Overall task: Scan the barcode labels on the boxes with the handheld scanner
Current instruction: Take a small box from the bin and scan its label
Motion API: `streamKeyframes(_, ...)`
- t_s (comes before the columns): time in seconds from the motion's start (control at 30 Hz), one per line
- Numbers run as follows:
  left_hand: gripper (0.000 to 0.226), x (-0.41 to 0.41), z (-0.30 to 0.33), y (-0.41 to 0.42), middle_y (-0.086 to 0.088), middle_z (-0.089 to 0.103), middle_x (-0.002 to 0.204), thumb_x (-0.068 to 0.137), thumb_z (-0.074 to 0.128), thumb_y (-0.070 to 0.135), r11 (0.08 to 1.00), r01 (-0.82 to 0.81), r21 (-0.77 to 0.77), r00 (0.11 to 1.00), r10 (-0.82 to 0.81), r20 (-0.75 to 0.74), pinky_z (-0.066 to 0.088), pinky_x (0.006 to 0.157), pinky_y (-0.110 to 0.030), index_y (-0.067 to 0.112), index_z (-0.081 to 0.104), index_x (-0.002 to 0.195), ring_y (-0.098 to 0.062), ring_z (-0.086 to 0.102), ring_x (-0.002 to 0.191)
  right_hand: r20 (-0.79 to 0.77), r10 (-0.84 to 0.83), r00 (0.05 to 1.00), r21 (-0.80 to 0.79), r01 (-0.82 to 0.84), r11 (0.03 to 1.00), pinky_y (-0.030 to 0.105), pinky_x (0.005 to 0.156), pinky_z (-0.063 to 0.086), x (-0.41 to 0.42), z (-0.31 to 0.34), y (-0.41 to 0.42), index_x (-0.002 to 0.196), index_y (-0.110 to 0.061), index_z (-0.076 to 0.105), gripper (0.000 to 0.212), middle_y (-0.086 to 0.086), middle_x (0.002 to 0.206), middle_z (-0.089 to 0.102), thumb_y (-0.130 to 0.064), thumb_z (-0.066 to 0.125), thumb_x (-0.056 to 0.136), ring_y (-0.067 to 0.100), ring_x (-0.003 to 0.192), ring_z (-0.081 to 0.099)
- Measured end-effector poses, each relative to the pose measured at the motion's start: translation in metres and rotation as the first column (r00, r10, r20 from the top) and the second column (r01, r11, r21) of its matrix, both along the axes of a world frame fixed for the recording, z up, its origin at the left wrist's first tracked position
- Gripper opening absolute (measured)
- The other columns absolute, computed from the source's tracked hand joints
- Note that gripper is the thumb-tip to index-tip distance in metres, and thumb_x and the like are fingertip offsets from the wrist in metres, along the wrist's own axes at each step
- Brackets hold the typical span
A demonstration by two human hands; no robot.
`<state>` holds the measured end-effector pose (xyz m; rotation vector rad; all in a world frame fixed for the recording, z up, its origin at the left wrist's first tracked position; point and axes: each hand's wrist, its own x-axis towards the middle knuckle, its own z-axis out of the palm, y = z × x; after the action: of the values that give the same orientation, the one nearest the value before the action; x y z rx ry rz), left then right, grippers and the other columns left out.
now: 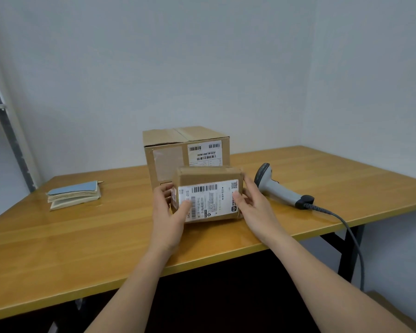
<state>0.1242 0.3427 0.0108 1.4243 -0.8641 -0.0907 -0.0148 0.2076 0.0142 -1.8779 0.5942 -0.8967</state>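
Between both hands (pixel 209 207), small box (pixel 208 195)

I hold a small brown box (pixel 208 193) at centre frame, its white barcode label (pixel 208 200) facing me. Behind it stands a larger labelled box (pixel 186 152) — the grey corded scanner (pixel 280 187) lies right of centre.

Pale walls (pixel 202 56), wooden table (pixel 82 236) (glossy).
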Motion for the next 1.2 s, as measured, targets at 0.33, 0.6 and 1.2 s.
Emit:
streamKeyframes(0.33,0.069,0.004,-0.004,-0.007,0.001,0.049,0.136,0.091,0.061,0.032,0.994,-0.033,0.108,0.999,0.03,0.034,0.043,0.101,-0.038,0.057,0.013,0.135,-0.016,0.053,0.119,-0.249,-0.707,0.662,-0.657,0.421,0.626,0.042,0.11,0.03,-0.003,-0.004,-0.042,0.146,-0.023,0.031,0.076,0.007,0.142,0.042,-0.005,0.065,0.08,0.025,0.132,0.035)
streamKeyframes(0.6,0.07,0.006,-0.004,-0.014,0.014,0.041,0.145,0.097,0.047,0.038,0.986,-0.055,0.159,0.996,0.042,0.083,0.031,0.11,-0.041,0.066,-0.002,0.139,-0.009,0.037,0.132,-0.424,-0.792,0.439,-0.679,0.425,0.599,0.053,0.11,0.018,-0.002,-0.01,-0.084,0.146,-0.012,0.026,0.075,0.016,0.137,0.045,-0.027,0.058,0.08,0.032,0.132,0.035)
streamKeyframes(1.2,0.068,-0.003,0.003,-0.01,-0.005,0.017,0.148,0.093,0.058,0.033,0.968,-0.143,0.207,0.979,0.108,0.171,0.03,0.102,-0.028,0.057,0.018,0.143,-0.013,0.034,0.124,-0.36,-0.513,0.779,-0.543,0.272,0.795,0.03,0.049,0.033,-0.038,0.039,-0.03,0.086,-0.012,0.046,0.014,0.007,0.081,0.055,-0.01,0.059,0.08,0.028,0.071,0.052)
